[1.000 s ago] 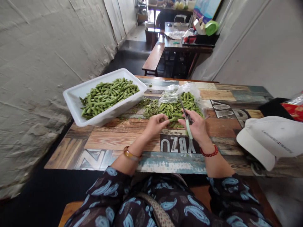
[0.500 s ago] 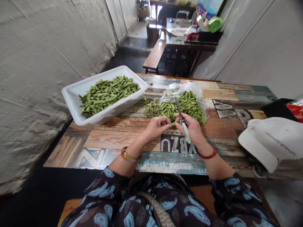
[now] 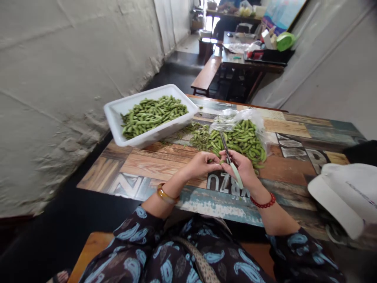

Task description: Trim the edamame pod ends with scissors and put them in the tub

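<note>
The grip of the right hand is closed around scissors, apparently angled away to free its fingertips; the left hand pinches a pod.

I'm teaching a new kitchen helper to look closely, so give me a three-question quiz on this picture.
1. Which of the person's hands holds the scissors?
2. True or false: the cap is black.
3. Choose one. The white tub contains: A) carrots, B) green pods, C) lemons.

Key:
1. The right hand.
2. False; the cap is white.
3. B.
</note>
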A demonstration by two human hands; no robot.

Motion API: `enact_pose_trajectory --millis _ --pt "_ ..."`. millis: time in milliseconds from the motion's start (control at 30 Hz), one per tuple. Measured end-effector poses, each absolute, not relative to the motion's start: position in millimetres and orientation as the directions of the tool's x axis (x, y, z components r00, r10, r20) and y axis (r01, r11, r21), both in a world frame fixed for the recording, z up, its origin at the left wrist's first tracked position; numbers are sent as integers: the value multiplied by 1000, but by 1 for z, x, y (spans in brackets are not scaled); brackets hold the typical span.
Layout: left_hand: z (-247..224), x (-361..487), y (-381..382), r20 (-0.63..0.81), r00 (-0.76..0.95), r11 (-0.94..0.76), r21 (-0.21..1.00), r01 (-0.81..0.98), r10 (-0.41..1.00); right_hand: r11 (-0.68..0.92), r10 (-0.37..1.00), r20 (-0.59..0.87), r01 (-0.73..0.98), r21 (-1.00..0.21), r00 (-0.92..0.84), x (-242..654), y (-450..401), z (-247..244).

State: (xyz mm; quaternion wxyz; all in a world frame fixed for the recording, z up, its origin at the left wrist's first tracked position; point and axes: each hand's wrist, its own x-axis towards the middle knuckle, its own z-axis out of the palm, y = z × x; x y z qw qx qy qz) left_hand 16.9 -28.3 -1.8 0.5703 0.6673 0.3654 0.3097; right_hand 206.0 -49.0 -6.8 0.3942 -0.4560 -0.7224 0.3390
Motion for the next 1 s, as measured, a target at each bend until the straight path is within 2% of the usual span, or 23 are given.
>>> enact_pose_trajectory --millis 133,267,367,567,700,833,1000 --pt "3 -12 -64 -18 472 21 1000 -1 882 551 823 373 447 -704 -428 186 -59 -4" --pt "11 -55 -116 -112 241 136 987 -88 964 742 572 344 291 -604 -745 154 -65 1" --pt "11 -81 -165 -201 12 199 960 -197 979 805 387 322 146 -576 -864 126 -70 2" --pt "11 -110 -258 -237 -293 118 921 -370 926 804 187 418 -106 -585 -889 55 -90 -15" --pt "13 -123 -307 -274 -404 84 900 -428 873 754 34 383 -228 -616 -923 12 -124 -15" --pt "7 -140 -343 -300 -521 66 905 -420 799 711 -78 336 -289 -641 -939 -25 -153 -10" --pt "-2 -153 -365 -279 -621 46 931 -363 733 666 -152 305 -326 -671 -940 -55 -168 -12"
